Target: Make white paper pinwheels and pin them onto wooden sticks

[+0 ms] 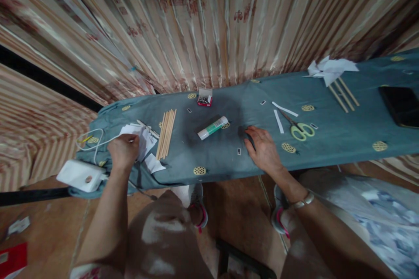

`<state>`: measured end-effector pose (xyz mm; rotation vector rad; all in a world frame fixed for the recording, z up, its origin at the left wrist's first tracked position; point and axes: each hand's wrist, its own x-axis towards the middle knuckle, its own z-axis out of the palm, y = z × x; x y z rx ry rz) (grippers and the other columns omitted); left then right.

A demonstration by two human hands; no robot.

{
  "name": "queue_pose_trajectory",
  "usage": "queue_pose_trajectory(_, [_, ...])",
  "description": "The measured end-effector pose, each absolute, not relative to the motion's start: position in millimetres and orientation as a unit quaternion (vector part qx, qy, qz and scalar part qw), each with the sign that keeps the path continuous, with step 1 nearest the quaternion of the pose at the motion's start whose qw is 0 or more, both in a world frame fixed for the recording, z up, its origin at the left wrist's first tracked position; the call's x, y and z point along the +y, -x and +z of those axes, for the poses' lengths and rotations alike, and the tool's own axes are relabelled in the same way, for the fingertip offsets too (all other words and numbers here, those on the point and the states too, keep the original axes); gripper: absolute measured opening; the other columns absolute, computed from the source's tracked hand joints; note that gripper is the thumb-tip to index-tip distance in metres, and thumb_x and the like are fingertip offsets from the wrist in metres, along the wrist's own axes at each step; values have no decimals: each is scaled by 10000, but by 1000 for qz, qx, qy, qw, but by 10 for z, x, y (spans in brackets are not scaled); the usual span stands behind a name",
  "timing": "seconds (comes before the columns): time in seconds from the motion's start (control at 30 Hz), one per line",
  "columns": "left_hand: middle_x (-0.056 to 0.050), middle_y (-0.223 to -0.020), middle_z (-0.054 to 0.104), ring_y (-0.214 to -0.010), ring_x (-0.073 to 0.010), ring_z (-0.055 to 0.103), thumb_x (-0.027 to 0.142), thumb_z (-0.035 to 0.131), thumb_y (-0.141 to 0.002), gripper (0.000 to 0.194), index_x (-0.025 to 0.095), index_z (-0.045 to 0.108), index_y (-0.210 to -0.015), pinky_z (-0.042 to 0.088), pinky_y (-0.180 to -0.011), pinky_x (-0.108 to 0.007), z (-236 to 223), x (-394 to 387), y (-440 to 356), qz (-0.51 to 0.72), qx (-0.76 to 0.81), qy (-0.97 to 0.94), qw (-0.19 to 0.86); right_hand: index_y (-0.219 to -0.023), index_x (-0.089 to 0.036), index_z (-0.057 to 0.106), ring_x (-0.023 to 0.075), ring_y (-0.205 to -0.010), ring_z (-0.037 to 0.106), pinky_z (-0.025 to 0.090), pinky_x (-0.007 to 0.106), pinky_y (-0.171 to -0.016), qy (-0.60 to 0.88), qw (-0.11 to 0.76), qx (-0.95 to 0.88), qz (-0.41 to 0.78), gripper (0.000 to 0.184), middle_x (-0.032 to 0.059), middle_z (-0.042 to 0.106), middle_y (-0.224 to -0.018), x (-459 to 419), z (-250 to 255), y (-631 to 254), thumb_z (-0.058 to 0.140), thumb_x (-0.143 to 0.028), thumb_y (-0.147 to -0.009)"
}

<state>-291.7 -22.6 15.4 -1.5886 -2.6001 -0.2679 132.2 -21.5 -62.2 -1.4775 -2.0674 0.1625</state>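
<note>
Papers point(146, 140) lie beside the curled left hand point(124, 151) — grip unclear; a glue stick point(212, 128), left of the spread right hand point(262, 148).

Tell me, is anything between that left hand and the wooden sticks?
Yes: a loose pile of white paper pieces lies on the blue-green cloth between the left hand and the wooden sticks. Nothing visible covers the sticks.
</note>
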Motion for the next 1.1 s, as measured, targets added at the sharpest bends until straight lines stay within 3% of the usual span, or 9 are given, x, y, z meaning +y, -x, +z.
queue_pose_trajectory(0.13, [-175,-1063,758,-1022,-338,704,286,518,-827,336,94,758,-962,519,-870,-399,151,-231,2877,-105,-854,509,33,-1215,-91,631,324,-1189,555,453,494,-1027,551,291,-780,56,386,189,650,-1284,-213,-631,-1333,409,-306,-985])
queue_pose_trajectory(0.3, [-146,-1065,764,-1006,-287,718,329,530,-854,341,114,753,-997,524,-882,-336,131,-285,2813,-131,-843,521,13,-1210,-103,631,316,-1190,558,455,490,-1028,547,302,-779,53,369,185,652,-1275,-211,-650,-1338,424,-307,-981])
queue_pose_trajectory(0.53, [-176,-1251,686,-1218,-299,625,356,529,-857,349,122,708,-1044,468,-1031,-350,41,-194,2860,-187,-812,553,28,-1196,-108,639,323,-1160,579,465,493,-1021,544,303,-781,45,364,179,661,-1260,-214,-642,-1341,423,-306,-979])
queue_pose_trajectory(0.7, [-184,-1237,689,-1176,-317,642,395,624,-806,360,127,696,-1035,468,-1031,-369,-39,-115,2851,-195,-826,529,15,-1228,-134,625,326,-1195,567,454,516,-1032,549,300,-778,59,371,173,651,-1285,-215,-646,-1348,416,-317,-982])
queue_pose_trajectory(1.1, [-159,-1216,699,-1174,-276,629,350,610,-856,352,98,701,-1084,450,-1054,-384,-83,-86,2890,-194,-816,545,19,-1211,-122,632,320,-1189,562,451,495,-1045,554,295,-776,66,366,177,650,-1277,-220,-625,-1342,433,-321,-978])
